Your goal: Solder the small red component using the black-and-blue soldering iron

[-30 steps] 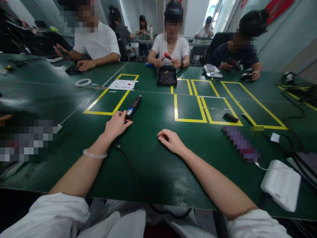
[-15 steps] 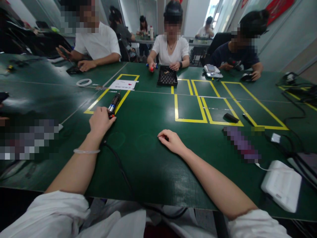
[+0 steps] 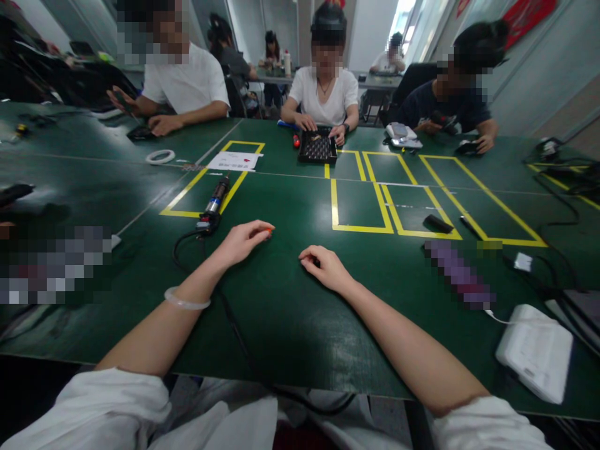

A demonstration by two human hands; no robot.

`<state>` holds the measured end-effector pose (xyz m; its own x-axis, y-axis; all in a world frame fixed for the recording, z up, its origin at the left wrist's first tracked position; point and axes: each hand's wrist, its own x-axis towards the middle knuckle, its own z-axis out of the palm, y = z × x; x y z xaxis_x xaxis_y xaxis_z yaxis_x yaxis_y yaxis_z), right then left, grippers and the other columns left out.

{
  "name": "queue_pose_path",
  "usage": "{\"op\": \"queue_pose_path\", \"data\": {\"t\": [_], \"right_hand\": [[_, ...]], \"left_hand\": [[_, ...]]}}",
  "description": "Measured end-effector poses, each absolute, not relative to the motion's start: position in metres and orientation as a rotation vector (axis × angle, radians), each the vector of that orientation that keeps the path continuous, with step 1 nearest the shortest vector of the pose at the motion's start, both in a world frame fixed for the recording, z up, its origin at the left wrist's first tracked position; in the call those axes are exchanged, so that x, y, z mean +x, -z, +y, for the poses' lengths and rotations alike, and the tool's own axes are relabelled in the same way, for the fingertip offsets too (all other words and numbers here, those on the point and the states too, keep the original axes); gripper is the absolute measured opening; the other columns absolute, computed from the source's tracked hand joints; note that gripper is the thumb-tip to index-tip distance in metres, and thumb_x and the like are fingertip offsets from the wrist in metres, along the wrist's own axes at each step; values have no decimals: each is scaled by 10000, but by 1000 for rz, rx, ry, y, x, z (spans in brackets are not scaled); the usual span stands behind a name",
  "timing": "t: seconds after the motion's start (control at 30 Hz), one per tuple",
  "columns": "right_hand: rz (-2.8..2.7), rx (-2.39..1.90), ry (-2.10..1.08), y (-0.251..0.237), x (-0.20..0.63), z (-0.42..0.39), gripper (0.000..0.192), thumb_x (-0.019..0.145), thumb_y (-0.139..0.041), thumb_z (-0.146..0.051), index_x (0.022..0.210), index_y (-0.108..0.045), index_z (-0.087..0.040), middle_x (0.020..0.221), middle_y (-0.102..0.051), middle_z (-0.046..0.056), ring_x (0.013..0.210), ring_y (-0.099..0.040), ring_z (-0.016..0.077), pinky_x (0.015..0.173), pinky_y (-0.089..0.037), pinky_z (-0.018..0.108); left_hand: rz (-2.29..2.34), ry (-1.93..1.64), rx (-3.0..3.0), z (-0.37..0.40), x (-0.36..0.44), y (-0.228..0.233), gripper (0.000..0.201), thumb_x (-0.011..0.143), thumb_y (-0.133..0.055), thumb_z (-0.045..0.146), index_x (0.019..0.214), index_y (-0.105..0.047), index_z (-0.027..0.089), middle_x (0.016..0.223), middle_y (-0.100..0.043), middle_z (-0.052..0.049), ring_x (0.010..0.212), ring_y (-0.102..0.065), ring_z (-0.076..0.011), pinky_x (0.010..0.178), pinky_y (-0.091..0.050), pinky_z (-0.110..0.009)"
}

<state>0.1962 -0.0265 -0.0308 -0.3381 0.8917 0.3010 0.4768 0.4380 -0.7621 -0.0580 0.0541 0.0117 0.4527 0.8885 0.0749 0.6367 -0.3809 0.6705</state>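
My left hand (image 3: 244, 242) is held over the table, thumb and fingers pinched on a small orange piece (image 3: 269, 230) that shows only in part at the fingertips. Behind that hand lies a corded cylindrical tool (image 3: 216, 199), black and metallic with a blue band; my fingers are clear of it. Its black cable (image 3: 237, 325) loops past my left wrist toward the table's near edge. My right hand (image 3: 325, 265) rests on the green tabletop with fingers curled in; whatever may be inside them is hidden.
Yellow tape rectangles (image 3: 362, 229) mark the table (image 3: 300, 337). A white sheet (image 3: 235, 161) and a tape roll (image 3: 160, 156) lie to the left. On the right are a white box (image 3: 535, 353) and a black piece (image 3: 438, 224). Co-workers sit opposite, one at a black tray (image 3: 317, 156).
My left hand has left the corded tool and moved right, carrying the small orange piece. The right hand has stayed put. The co-worker opposite has set down a red-tipped object beside the tray.
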Motion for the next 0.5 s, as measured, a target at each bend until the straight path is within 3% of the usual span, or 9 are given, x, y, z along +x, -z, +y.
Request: {"op": "queue_pose_path", "data": {"t": [0.07, 0.2, 0.37, 0.5], "right_hand": [[-1957, -1137, -766, 31, 196, -27, 144, 886, -576, -185, 1028, -588, -207, 805, -614, -5, 753, -571, 143, 720, -436, 266], [-1997, -1093, -782, 31, 195, -28, 332, 866, -622, -203, 1179, -519, -235, 851, -616, -17, 759, -572, 137, 732, -446, 260], [-2071, -1055, -715, 31, 194, -29, 101, 909, -570, -211, 1008, -589, -216, 864, -610, 11, 778, -567, 145, 721, -442, 258], [-2029, -1038, -790, 33, 194, -29, 110, 897, -583, -206, 1007, -583, -203, 871, -619, 13, 770, -570, 141, 720, -450, 256]], "left_hand": [[1085, -479, 2094, 41, -39, -11, 466, 901, -479, 463, 1249, -619, 188, 1167, -670, -86, 1027, -625, -215, 895, -478, -337], [900, -349, 2004, 21, -16, -13, 503, 903, -497, 424, 1348, -542, 194, 1059, -676, -73, 948, -624, -194, 851, -481, -325], [812, -309, 1936, 13, -11, -13, 524, 908, -510, 416, 1384, -487, 199, 1007, -654, -62, 921, -608, -179, 839, -473, -309], [793, -321, 1880, 14, -12, -11, 532, 911, -515, 396, 1393, -460, 179, 958, -634, -54, 874, -593, -167, 803, -463, -290]]}}
